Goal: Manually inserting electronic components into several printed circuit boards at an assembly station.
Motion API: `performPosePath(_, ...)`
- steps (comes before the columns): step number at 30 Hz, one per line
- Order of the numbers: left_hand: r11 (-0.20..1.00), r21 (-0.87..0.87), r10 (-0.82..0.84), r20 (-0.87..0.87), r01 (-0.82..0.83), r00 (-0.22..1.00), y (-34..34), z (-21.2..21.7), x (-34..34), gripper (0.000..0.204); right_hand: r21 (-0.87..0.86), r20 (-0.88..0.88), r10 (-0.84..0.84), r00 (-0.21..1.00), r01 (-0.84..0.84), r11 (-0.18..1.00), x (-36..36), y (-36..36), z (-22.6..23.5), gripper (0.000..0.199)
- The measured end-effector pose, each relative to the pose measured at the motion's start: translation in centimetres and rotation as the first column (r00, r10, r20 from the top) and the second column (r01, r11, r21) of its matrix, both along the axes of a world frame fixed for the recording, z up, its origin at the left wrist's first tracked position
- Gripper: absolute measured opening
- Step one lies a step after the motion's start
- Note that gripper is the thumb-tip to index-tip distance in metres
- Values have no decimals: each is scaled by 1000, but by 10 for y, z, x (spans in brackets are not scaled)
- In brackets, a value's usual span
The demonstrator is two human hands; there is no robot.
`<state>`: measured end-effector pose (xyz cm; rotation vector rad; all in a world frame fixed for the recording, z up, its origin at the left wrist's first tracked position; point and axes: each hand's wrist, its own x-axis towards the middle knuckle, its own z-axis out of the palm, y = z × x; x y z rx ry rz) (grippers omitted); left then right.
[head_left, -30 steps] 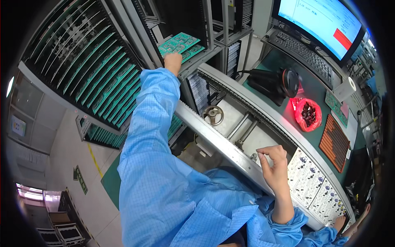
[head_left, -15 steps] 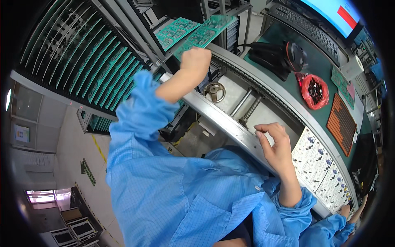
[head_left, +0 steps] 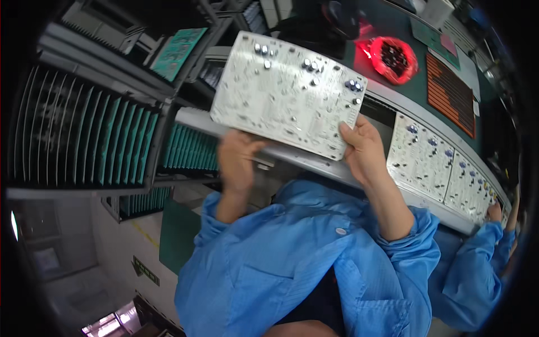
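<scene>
A white circuit board [head_left: 286,98], with dark blue and black components standing on it, is held up tilted over the conveyor rail. My right hand [head_left: 365,149] grips its lower right corner, thumb on the upper face and the other fingers partly hidden behind. Close under the board's lower left corner is my left hand [head_left: 237,163], smeared by motion. Its thumb points toward the board, but whether it touches or grips the edge I cannot tell.
More populated white boards [head_left: 421,157] lie in the conveyor on the right, where another person's hand [head_left: 494,212] works. Racks of green boards [head_left: 120,140] stand at left. A red bag of dark parts [head_left: 393,60] and an orange-brown slotted tray [head_left: 451,92] sit on the bench.
A white board is now held in front of me by my right hand. My left hand has come down from near the green boards at the rack. The view has shifted.
</scene>
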<state>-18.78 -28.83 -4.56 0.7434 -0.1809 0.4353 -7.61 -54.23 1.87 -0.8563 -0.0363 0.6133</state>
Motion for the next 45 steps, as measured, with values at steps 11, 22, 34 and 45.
performPosePath(11,843,395,-85,-573,365,815,1,48,86,72,-360,-157,-92,983,30,932,21,-38,-39,32)
performPosePath(22,760,564,87,-582,324,809,19,6,109,63,-462,-104,-168,980,103,881,19,-40,-49,38)
performPosePath(34,-277,953,-107,100,-126,989,-120,98,211,17,-330,714,578,395,918,-221,180,-258,-4,11)
performPosePath(45,-517,833,-127,150,-194,981,-184,41,347,19,-269,638,721,270,956,-120,239,-271,-34,13)
